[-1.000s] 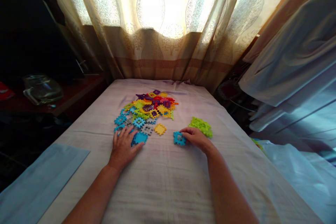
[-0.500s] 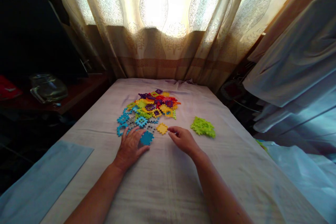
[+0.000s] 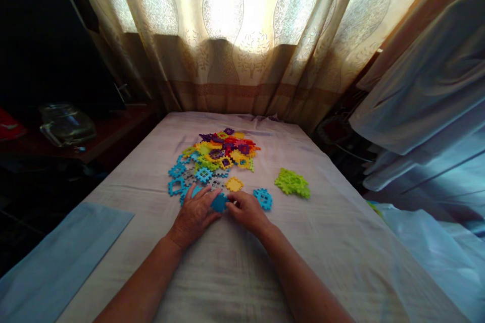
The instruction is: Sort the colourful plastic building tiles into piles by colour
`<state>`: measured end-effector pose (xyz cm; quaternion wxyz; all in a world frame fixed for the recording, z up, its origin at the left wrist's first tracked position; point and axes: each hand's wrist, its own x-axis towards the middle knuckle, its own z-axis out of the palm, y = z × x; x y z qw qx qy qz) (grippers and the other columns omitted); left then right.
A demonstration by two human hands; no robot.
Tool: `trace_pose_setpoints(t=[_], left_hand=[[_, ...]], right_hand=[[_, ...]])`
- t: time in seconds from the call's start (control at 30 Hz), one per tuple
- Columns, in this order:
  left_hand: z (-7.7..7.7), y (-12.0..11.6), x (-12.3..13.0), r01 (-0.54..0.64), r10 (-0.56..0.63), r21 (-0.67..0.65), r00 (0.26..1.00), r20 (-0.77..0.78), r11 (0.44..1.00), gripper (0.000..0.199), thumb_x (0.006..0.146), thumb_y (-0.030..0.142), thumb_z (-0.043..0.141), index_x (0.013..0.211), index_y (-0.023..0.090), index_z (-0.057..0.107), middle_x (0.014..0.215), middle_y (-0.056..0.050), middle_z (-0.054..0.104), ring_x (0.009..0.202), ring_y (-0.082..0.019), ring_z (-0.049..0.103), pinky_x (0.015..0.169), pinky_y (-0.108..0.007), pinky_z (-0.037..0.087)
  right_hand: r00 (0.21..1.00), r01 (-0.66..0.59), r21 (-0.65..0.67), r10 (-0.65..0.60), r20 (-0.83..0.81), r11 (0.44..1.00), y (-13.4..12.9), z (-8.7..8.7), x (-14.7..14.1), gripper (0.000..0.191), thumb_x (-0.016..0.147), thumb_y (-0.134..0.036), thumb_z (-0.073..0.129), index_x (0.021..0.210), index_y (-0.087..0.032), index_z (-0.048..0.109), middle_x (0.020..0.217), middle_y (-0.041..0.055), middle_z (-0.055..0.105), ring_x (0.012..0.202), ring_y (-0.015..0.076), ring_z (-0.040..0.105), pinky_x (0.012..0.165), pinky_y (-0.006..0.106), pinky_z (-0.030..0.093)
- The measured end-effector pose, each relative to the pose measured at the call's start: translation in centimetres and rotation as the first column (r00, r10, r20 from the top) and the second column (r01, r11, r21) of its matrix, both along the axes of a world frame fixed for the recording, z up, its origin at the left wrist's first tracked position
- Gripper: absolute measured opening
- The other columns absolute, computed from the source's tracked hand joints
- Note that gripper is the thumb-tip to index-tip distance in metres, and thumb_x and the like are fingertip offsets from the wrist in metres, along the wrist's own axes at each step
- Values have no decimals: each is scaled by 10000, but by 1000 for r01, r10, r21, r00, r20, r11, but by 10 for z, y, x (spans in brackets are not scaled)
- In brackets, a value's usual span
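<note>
Both hands meet on the bed sheet point(image 3: 235, 272): left hand point(image 3: 195, 214) and right hand point(image 3: 248, 210) pinch a blue puzzle tile point(image 3: 219, 203) between their fingertips. Another blue tile point(image 3: 262, 198) lies just right; green tiles point(image 3: 292, 183) sit apart, and the mixed pile point(image 3: 217, 154) beyond.

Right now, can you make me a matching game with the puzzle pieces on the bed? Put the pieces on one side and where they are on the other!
Pieces:
1. green pile
2. lone blue piece
3. blue piece at the fingertips
4. yellow piece

Places:
A. between the left hand and right hand
B. farthest right, by itself
C. just right of the right hand
D. just beyond both hands, below the big mixed pile

Pairs: 1-B, 2-C, 3-A, 4-D
</note>
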<state>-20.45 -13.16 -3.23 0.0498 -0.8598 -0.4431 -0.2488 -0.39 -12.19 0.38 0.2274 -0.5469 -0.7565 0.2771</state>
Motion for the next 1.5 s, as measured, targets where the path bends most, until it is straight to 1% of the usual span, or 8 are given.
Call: trace_pose_setpoints(t=[0.17,0.43,0.7,0.87,1.03,1.2,1.33,1.5], left_hand=[[0,1,-4,-49,49,-12,999,-5,999,582,892,410,551,1419,212,400,1354,-113,590,1306,-252,494,1171,-527,192],[-1,3,-6,-72,72,26,997,14,997,495,915,330,486,1392,206,449,1273,-99,647,1250,-241,542,1153,-516,256],[-3,4,-7,-96,95,16,995,27,995,460,916,302,461,1366,211,484,1294,-94,636,1260,-243,534,1150,-531,266],[-2,4,-7,-100,99,19,994,45,995,442,927,284,436,1359,208,489,1274,-87,649,1260,-234,532,1148,-522,267],[-5,6,-9,-124,118,45,988,102,991,409,924,264,434,1320,222,524,1241,-76,667,1241,-231,546,1137,-515,283],[-6,10,-10,-179,170,60,977,130,982,391,925,278,428,1291,208,547,1232,-88,672,1217,-237,565,1117,-515,312],[-8,13,-11,-216,207,56,968,142,975,381,923,294,424,1263,212,574,1209,-94,683,1190,-245,585,1097,-521,339],[-14,14,-12,-210,194,85,967,165,974,376,921,282,442,1268,219,571,1206,-88,686,1182,-243,593,1085,-524,363]], right_hand=[[993,60,-21,-61,-103,998,12,6,24,210,807,-260,550,913,-202,721,861,31,717,739,150,615,704,253,457],[912,235,-293,-315,-264,927,29,15,109,324,731,-234,559,1038,-157,630,619,-53,559,525,100,536,557,224,443],[946,165,-425,-264,-187,890,23,10,129,295,715,-177,597,1003,-164,658,582,-63,553,515,91,526,527,205,421],[973,226,-300,-232,16,927,25,8,135,235,749,-245,636,961,-174,708,674,-1,655,607,127,583,585,235,431],[911,330,9,-321,258,944,25,20,115,201,834,-304,581,938,-228,734,946,59,733,864,195,652,750,289,449],[926,215,153,-251,282,965,18,19,57,317,888,-288,519,1158,-209,665,1181,94,673,1076,213,600,928,320,419],[913,75,185,-142,383,980,13,11,24,406,899,-345,530,1282,-218,575,1325,126,577,1242,259,484,1007,396,358],[884,15,135,-76,461,991,23,16,10,351,897,-376,535,1208,-230,609,1216,120,637,1164,267,531,942,402,371]])
